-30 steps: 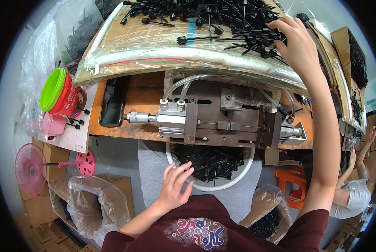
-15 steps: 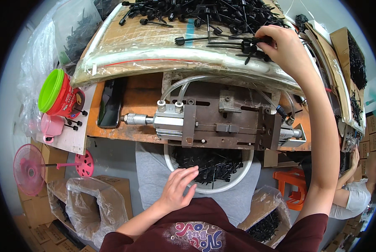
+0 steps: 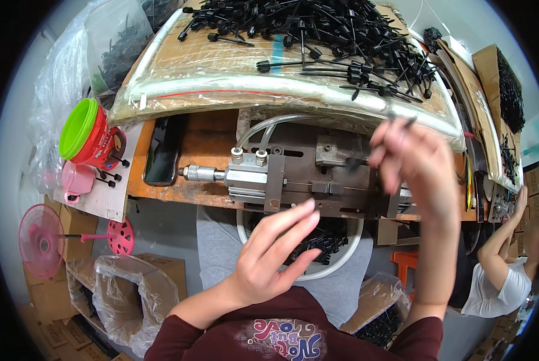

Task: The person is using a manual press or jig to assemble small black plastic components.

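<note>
My right hand [image 3: 411, 159], smeared by motion, is above the right part of a metal bench fixture [image 3: 251, 183]. Between its fingers is a black plastic part [image 3: 354, 163] with a knob-like head and a thin stem, also blurred. My left hand [image 3: 263, 259] is open, fingers stretched toward the fixture's front edge and holding nothing. A small metal block [image 3: 326, 188] sits mid-fixture, just beyond the left fingertips. Below, a white basin [image 3: 332, 269] on my lap holds many similar black parts, partly hidden by my left hand. A large pile of black parts [image 3: 317, 27] lies on the plastic-wrapped cardboard behind.
Clear air hoses [image 3: 263, 126] arch over the fixture. Left of it are a dark phone [image 3: 162, 150], a red and green bucket [image 3: 95, 135] and a pink cup [image 3: 77, 180]. A pink fan [image 3: 42, 240] and plastic-lined boxes [image 3: 122, 301] stand lower left. Another person [image 3: 498, 283] works at far right.
My right hand has come down from the pile to the fixture, bringing a black part with it. My left hand has moved up and right, from over the basin to the fixture's front edge.
</note>
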Demonstrator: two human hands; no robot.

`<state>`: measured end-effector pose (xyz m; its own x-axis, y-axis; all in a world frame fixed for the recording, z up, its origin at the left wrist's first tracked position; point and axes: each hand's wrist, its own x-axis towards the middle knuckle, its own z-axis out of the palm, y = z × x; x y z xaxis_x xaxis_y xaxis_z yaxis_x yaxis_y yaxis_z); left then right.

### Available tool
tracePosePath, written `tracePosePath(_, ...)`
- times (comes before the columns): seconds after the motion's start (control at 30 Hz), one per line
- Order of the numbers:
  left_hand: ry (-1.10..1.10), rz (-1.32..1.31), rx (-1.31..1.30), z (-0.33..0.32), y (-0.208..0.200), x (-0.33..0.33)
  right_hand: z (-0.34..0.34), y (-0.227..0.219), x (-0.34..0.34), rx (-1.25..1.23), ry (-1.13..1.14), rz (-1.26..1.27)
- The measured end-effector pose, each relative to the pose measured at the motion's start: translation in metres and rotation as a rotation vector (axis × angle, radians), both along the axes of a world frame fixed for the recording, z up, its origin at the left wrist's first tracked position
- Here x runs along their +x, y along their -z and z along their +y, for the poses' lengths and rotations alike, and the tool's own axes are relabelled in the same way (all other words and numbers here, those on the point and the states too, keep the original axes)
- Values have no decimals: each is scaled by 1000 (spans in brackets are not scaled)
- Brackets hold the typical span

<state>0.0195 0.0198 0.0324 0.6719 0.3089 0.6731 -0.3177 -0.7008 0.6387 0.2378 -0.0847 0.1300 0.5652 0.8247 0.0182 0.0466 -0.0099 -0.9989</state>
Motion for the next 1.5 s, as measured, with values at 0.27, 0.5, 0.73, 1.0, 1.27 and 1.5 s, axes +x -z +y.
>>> tracePosePath(0.27,146,114,-49,-5,-17,4,-44,68,-63,119,3,506)
tracePosePath(0.5,-72,179,207,-7,18,26,-58,84,-82,195,318,188)
tracePosePath(0.73,-169,267,416,-10,27,40,-67,85,-80,241,373,-27)
tracePosePath(1.0,-147,305,396,-9,22,42,-76,87,-80,400,387,27)
tracePosePath(1.27,-124,377,416,-7,12,41,-76,81,-84,268,306,-108)
tracePosePath(1.5,-97,215,311,40,-49,40,-62,82,-84,-85,319,-860)
